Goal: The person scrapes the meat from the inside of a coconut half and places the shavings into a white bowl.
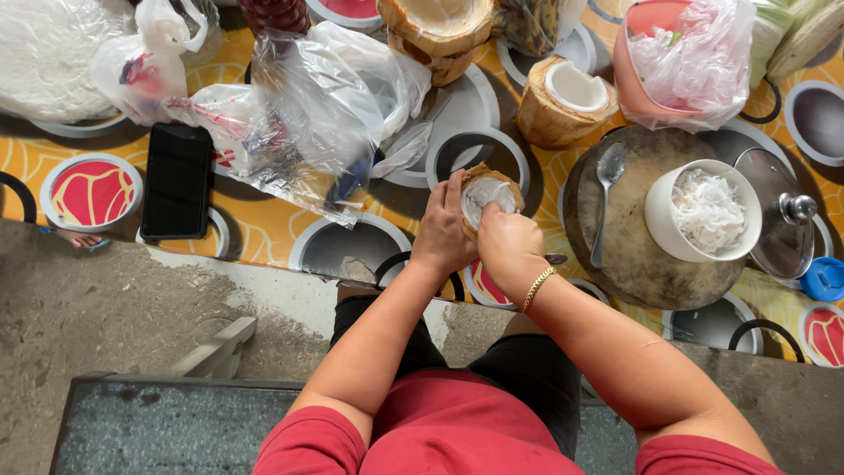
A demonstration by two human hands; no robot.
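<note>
Crowded table here: just right of the hands a round dark wooden board [633,264] carries a metal spoon [607,198] lying lengthwise and a white bowl [661,220] heaped with shredded white coconut flesh [708,209]. A glass pot lid [774,220] with a metal knob leans at the board's right edge, a blue cap [825,279] just beyond it. Behind the hands sits an opened young coconut [563,104], husk trimmed, white inside showing; more empty husk shells [437,31] are stacked farther back. A pink tub [626,75] lined with a plastic bag stands at top right. To the left, crumpled clear plastic bags [325,105] sprawl close to the left hand, and a black phone [177,180] lies flat beyond them.

The surface is a table under a yellow-orange oilcloth [264,224] printed with grey and red circles; below its edge, bare concrete floor [88,308] and a grey bench [176,427].

Now the action: the left hand [442,233] grips a coconut half [489,192], brown husk outside, pale glistening flesh inside, held just above the table's near edge. The right hand [508,246], gold bracelet at the wrist, is clenched around a scraping tool whose dark end [556,259] pokes out to the right, the hand pressed against the coconut's rim.
</note>
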